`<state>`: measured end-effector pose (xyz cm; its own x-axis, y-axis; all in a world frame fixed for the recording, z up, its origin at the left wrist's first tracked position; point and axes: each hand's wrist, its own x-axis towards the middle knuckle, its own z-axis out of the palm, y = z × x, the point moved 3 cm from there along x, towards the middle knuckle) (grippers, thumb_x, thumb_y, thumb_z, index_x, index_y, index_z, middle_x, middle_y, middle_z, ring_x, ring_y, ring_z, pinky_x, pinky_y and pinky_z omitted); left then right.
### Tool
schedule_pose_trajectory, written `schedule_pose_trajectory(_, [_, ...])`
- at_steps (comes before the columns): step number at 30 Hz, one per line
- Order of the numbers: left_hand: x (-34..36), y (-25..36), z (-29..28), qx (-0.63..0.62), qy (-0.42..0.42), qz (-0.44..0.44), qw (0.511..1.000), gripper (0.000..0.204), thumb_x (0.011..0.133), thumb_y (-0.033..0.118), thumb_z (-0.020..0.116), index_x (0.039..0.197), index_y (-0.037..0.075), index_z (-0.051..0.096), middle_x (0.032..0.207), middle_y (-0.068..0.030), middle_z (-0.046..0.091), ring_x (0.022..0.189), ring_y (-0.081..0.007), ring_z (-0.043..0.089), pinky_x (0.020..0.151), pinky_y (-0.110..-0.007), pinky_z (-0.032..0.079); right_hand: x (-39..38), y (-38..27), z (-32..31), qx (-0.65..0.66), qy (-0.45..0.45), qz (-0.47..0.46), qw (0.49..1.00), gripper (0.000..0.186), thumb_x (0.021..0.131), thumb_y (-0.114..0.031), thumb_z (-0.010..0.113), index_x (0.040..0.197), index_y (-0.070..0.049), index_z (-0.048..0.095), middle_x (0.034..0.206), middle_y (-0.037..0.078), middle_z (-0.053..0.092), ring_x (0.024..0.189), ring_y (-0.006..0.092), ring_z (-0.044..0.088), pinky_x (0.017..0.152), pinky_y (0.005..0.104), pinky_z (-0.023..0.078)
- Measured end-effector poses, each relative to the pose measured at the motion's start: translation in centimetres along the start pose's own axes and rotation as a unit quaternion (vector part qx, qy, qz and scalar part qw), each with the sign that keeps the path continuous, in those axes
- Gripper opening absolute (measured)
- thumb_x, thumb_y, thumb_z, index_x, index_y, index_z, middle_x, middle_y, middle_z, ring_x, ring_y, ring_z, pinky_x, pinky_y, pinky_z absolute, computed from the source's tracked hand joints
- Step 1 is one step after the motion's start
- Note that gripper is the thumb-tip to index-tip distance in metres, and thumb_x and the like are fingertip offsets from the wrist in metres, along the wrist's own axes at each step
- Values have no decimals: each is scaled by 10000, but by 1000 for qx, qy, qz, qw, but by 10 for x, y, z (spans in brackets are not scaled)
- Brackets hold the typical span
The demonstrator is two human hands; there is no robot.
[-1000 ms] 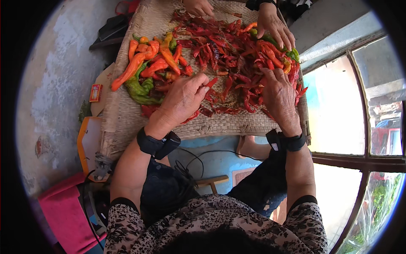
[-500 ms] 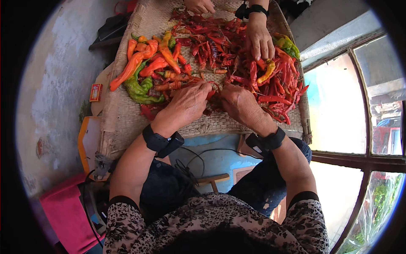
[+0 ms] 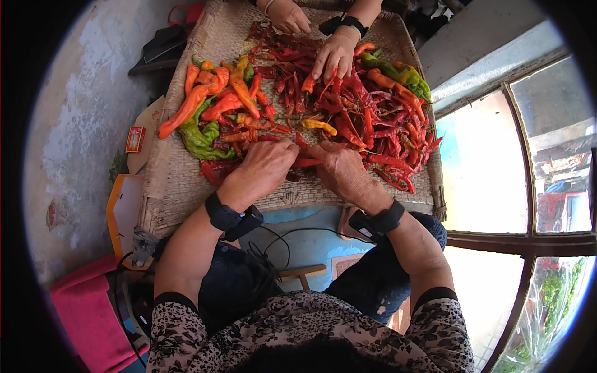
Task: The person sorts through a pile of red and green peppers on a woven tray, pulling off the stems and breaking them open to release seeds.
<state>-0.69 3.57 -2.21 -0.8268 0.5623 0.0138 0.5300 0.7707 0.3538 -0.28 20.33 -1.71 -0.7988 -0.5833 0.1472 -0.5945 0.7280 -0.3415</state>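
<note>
Over the near edge of a woven tray (image 3: 286, 198), my left hand (image 3: 264, 166) and my right hand (image 3: 344, 171) face each other with fingers bent and closed. A red chili pepper (image 3: 306, 163) stretches between their fingertips, its ends hidden by the fingers. Just beyond lies a yellow chili pepper (image 3: 318, 126). A heap of dried red chilies (image 3: 385, 140) spreads to the right of my right hand. On the left are fresh orange peppers (image 3: 193, 102) and a curled green pepper (image 3: 200, 138).
Across the tray, a co-worker's hand (image 3: 336, 55) reaches into the red chilies, and their other hand (image 3: 287, 15) rests near the far rim. More green peppers (image 3: 407, 76) lie at the right. A window (image 3: 491, 155) stands right, and a cable (image 3: 292, 231) hangs below the tray.
The co-worker's reaching hand has moved left across the heap. The yellow pepper has shifted from the right heap to the middle. My hands stay close together, slightly lower and further left.
</note>
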Motion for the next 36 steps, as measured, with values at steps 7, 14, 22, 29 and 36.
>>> schedule_pose_trajectory(7, [-2, -13, -22, -102, 117, 26, 988, 123, 779, -37, 607, 889, -2, 564, 835, -154, 570, 805, -349, 599, 711, -430, 460, 2, 21, -61, 17, 163, 40, 986, 213, 828, -41, 594, 1039, -52, 620, 903, 140, 619, 789, 342, 645, 656, 418, 536])
schedule_pose_trajectory(14, [4, -7, -22, -216, 188, 25, 958, 41, 905, 41, 578, 923, 14, 553, 747, -96, 565, 646, -231, 575, 601, -342, 449, -2, 21, -77, -28, 203, 65, 977, 450, 844, -78, 664, 1276, -57, 541, 1054, 172, 601, 890, 345, 635, 754, 410, 530])
schedule_pose_trajectory(22, [5, 1, -16, -447, 100, -3, 889, 102, 939, 95, 594, 1001, 22, 559, 842, -45, 599, 736, -97, 591, 643, -261, 492, 10, -19, -21, 297, 45, 91, 950, 338, 898, -53, 626, 1222, 20, 560, 775, 152, 654, 657, 189, 656, 624, 341, 534])
schedule_pose_trajectory(29, [-9, -35, -40, -169, 171, -5, 971, 302, 823, 23, 642, 1088, 15, 498, 1002, -153, 599, 970, -348, 595, 833, -415, 484, 4, 16, -72, 129, 176, 138, 966, 142, 927, -71, 584, 1023, 3, 659, 646, 114, 615, 559, 156, 597, 547, 301, 478])
schedule_pose_trajectory(36, [-4, -33, -19, 60, 86, -28, 994, 309, 789, 23, 651, 1085, 29, 560, 1021, -154, 562, 966, -349, 558, 806, -442, 491, -3, 28, -84, -157, 292, 89, 939, 351, 903, -121, 618, 1246, -64, 579, 1050, 172, 620, 930, 347, 642, 786, 416, 521])
